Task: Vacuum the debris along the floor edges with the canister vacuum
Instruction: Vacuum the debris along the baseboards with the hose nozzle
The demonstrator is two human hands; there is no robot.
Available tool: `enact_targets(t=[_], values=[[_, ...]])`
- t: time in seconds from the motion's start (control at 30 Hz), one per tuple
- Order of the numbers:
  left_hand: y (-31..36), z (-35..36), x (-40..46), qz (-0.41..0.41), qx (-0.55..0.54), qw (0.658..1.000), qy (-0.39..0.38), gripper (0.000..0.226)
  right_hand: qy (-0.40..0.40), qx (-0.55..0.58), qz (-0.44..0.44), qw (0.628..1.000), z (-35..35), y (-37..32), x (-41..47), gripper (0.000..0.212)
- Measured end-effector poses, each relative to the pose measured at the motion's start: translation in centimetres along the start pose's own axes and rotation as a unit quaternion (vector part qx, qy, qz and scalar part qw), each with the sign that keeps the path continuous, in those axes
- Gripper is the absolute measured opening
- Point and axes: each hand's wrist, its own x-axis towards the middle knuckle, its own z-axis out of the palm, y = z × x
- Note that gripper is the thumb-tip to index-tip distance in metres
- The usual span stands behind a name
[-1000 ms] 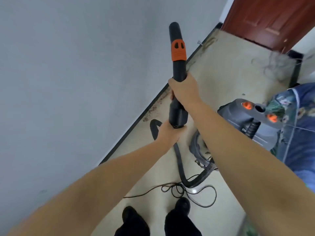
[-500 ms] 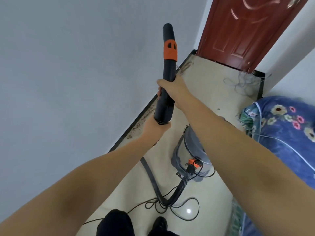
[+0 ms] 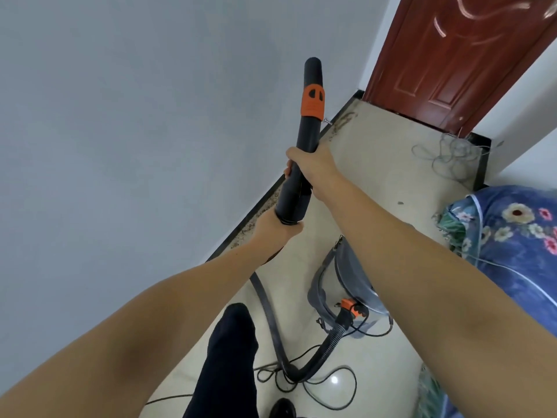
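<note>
Beside a grey wall, both hands grip a black vacuum wand with an orange collar: the right hand wraps mid-shaft, the left hand curls round its lower end. Compared with a moment ago, the view has tilted up and more of the red door shows. Brown debris lines the dark baseboard. The canister vacuum sits behind the right arm, its hose and cord looping over open tile.

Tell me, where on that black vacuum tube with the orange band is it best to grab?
Probably the thick lower half of the vacuum tube, below the orange band. It points up and away, so come from beneath: the left hand cups the hose end, the right hand wraps the middle from the right side.
</note>
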Motion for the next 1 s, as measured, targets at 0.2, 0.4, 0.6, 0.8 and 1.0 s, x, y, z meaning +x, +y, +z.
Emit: enact_targets(t=[0.2, 0.4, 0.6, 0.8, 1.0], values=[[-0.2, -2.6, 8.8, -0.009, 0.033, 0.999, -0.043, 0.017, 0.028, 0.009, 0.041, 0.999, 2.3, 0.3, 8.7, 0.018], [0.6, -5.6, 16.7, -0.017, 0.054, 0.993, -0.1, 0.024, 0.076, 0.014, 0.088, 0.993, 3.8, -0.5, 16.2, 0.014], [0.7, -6.6, 22.2, -0.019, 0.081, 0.99, -0.114, 0.024, 0.071, 0.022, 0.11, 0.991, 4.5, -0.2, 21.8, 0.014], [1.1, -7.0, 29.8, -0.021, 0.14, 0.982, -0.127, 0.023, 0.062, 0.036, 0.136, 0.988, 4.4, 0.2, 29.6, 0.01], [2.6, -5.5, 39.4, -0.08, 0.161, 0.977, -0.116, 0.015, 0.032, 0.052, 0.198, 0.978, 2.9, 1.5, 40.6, 0.009]])
